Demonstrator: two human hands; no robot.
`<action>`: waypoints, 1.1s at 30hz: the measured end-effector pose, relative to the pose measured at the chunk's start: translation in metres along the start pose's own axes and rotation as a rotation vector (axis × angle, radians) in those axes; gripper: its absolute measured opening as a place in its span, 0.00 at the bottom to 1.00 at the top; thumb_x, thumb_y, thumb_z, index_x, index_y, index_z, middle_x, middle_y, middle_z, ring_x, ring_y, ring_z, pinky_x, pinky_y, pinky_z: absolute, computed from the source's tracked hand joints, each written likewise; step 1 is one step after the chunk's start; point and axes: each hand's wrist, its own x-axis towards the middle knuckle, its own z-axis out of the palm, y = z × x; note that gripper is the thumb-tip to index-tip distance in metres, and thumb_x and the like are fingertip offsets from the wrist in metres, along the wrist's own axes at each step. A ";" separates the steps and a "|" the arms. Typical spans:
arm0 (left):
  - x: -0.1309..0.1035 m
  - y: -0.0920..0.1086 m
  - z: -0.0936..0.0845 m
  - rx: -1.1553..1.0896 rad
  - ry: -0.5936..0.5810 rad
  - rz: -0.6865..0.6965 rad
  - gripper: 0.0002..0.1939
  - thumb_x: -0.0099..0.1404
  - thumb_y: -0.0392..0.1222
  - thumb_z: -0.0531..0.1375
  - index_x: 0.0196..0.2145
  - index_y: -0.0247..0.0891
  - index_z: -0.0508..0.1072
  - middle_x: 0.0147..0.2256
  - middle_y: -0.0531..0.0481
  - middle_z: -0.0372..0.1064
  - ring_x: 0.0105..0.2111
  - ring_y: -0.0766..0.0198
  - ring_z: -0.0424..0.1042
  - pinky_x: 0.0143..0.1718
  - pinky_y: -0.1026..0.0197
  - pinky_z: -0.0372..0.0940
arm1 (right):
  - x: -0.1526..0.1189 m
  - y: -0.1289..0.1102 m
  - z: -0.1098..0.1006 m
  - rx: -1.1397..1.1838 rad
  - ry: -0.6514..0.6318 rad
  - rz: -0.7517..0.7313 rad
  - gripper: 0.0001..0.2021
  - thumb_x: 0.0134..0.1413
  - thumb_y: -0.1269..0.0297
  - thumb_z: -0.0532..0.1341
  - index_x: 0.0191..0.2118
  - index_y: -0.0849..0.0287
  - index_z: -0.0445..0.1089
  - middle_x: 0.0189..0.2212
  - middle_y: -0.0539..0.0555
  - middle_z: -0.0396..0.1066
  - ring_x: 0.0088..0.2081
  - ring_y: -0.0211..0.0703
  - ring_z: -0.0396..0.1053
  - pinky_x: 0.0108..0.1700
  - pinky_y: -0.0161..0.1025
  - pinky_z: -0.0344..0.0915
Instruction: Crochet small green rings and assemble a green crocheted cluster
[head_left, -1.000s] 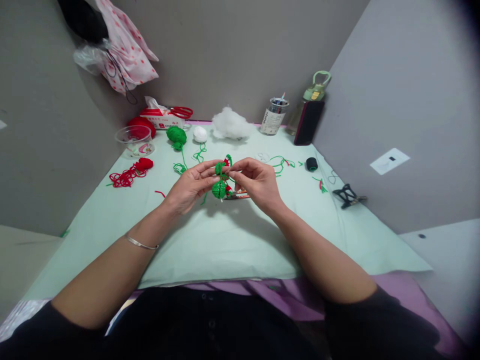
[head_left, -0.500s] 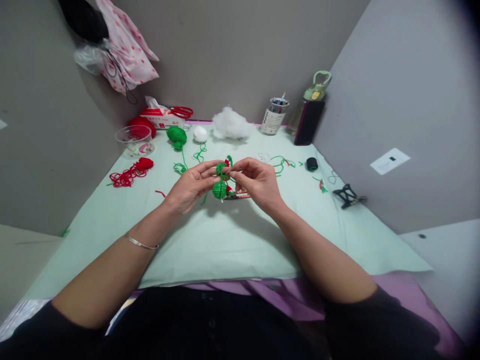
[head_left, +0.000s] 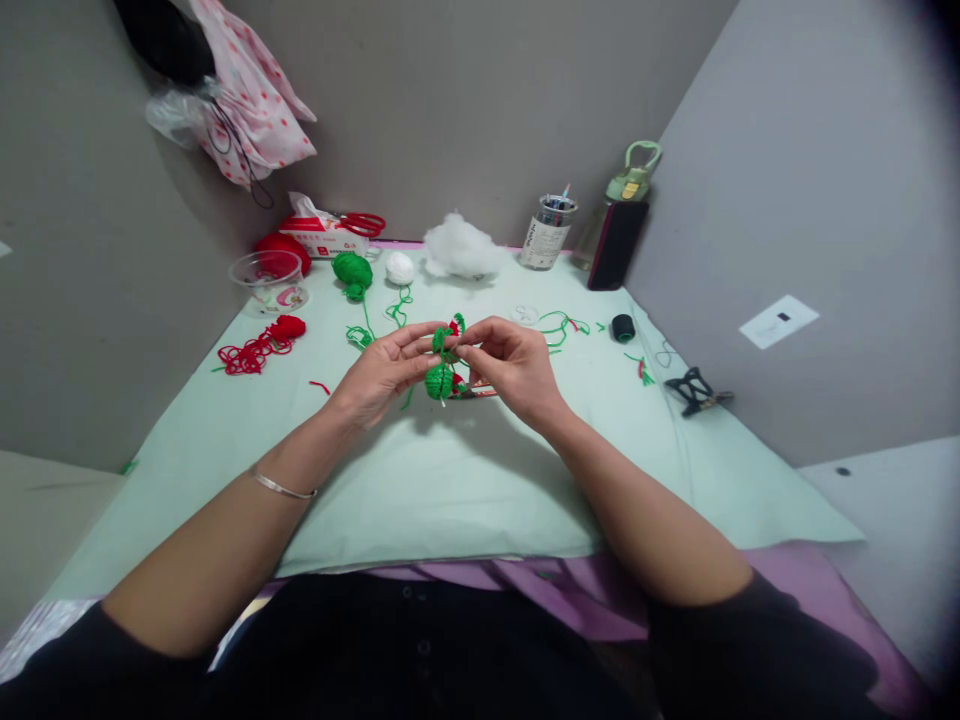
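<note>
Between my two hands, above the middle of the cloth, is a small green and red crocheted piece point(head_left: 439, 381) with a rounded green lower part. My left hand point(head_left: 386, 366) grips it from the left, thumb and fingers closed on its upper green part. Fingertips of my right hand point(head_left: 514, 362) are pinched together at the piece's right side; what they pinch is too small to make out. Partly hidden under my right hand, a thin tool with orange-red handles point(head_left: 482, 392) lies behind the piece. A green yarn tail point(head_left: 407, 400) hangs below my left fingers.
On the pale green cloth point(head_left: 450, 500) are a red yarn tangle point(head_left: 262, 345), a green yarn ball point(head_left: 352, 270), a white ball point(head_left: 400, 268) and white stuffing point(head_left: 461, 248). A pen cup point(head_left: 547, 235), phone point(head_left: 619, 245), bottle point(head_left: 634, 180) and black claw clip point(head_left: 697, 391) stand or lie right.
My right fingertips have shifted very slightly left, nearer the crocheted piece. My left hand keeps its hold, and the view has barely moved.
</note>
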 end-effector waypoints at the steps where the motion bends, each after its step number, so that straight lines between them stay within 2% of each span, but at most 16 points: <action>1: 0.000 0.000 0.000 0.001 -0.004 0.000 0.24 0.55 0.36 0.72 0.51 0.41 0.78 0.49 0.46 0.79 0.50 0.58 0.76 0.43 0.65 0.71 | 0.000 0.000 0.000 -0.005 -0.004 0.001 0.06 0.53 0.63 0.67 0.32 0.60 0.74 0.28 0.50 0.77 0.21 0.33 0.67 0.23 0.34 0.67; 4: 0.000 -0.001 0.000 -0.012 -0.030 0.004 0.24 0.55 0.36 0.72 0.51 0.41 0.78 0.48 0.46 0.79 0.49 0.58 0.76 0.46 0.63 0.70 | -0.002 0.002 0.002 -0.054 -0.010 -0.025 0.05 0.53 0.64 0.67 0.33 0.59 0.74 0.28 0.49 0.74 0.22 0.33 0.66 0.25 0.34 0.66; 7: 0.000 -0.002 0.000 -0.027 -0.038 0.010 0.24 0.55 0.37 0.72 0.50 0.41 0.79 0.47 0.45 0.80 0.48 0.57 0.77 0.48 0.62 0.70 | -0.003 0.005 0.004 -0.128 0.001 -0.112 0.02 0.54 0.66 0.67 0.32 0.57 0.74 0.33 0.50 0.72 0.24 0.32 0.64 0.27 0.35 0.64; 10: -0.002 0.000 0.002 -0.028 -0.024 0.010 0.22 0.56 0.37 0.72 0.50 0.40 0.79 0.45 0.45 0.80 0.46 0.59 0.78 0.46 0.63 0.71 | -0.003 0.007 0.005 -0.160 0.031 -0.158 0.01 0.54 0.68 0.67 0.32 0.56 0.76 0.35 0.50 0.71 0.24 0.32 0.59 0.29 0.36 0.62; 13: -0.003 0.002 0.002 -0.051 -0.008 0.022 0.20 0.59 0.39 0.71 0.50 0.39 0.79 0.42 0.47 0.81 0.41 0.63 0.77 0.42 0.66 0.70 | -0.001 0.008 0.004 -0.116 0.055 -0.134 0.01 0.53 0.67 0.68 0.32 0.56 0.77 0.33 0.50 0.71 0.24 0.32 0.57 0.29 0.36 0.61; 17: -0.003 0.002 0.002 -0.050 -0.005 0.024 0.22 0.58 0.37 0.71 0.51 0.40 0.79 0.41 0.48 0.81 0.37 0.65 0.76 0.37 0.68 0.69 | 0.000 0.009 0.003 -0.044 0.023 -0.102 0.01 0.54 0.66 0.68 0.33 0.56 0.77 0.34 0.50 0.71 0.24 0.32 0.57 0.28 0.36 0.60; 22: -0.002 0.001 0.004 -0.067 0.030 0.036 0.20 0.57 0.34 0.71 0.48 0.38 0.79 0.40 0.48 0.80 0.33 0.68 0.76 0.32 0.69 0.67 | -0.002 0.010 0.004 -0.102 -0.006 -0.165 0.03 0.57 0.67 0.66 0.37 0.56 0.79 0.34 0.51 0.70 0.25 0.33 0.60 0.28 0.36 0.59; 28: -0.002 -0.001 0.007 -0.170 0.091 -0.006 0.14 0.57 0.32 0.71 0.42 0.37 0.78 0.32 0.52 0.78 0.28 0.69 0.74 0.31 0.69 0.69 | -0.003 0.014 0.008 -0.151 0.054 -0.202 0.03 0.57 0.65 0.67 0.34 0.55 0.79 0.30 0.50 0.68 0.26 0.35 0.61 0.29 0.37 0.60; 33: -0.002 -0.002 0.004 -0.182 0.045 -0.089 0.21 0.60 0.34 0.70 0.51 0.37 0.75 0.32 0.50 0.78 0.28 0.67 0.75 0.29 0.67 0.70 | -0.004 0.017 0.011 -0.143 0.075 -0.229 0.04 0.58 0.69 0.66 0.35 0.55 0.80 0.29 0.49 0.66 0.27 0.35 0.62 0.32 0.37 0.62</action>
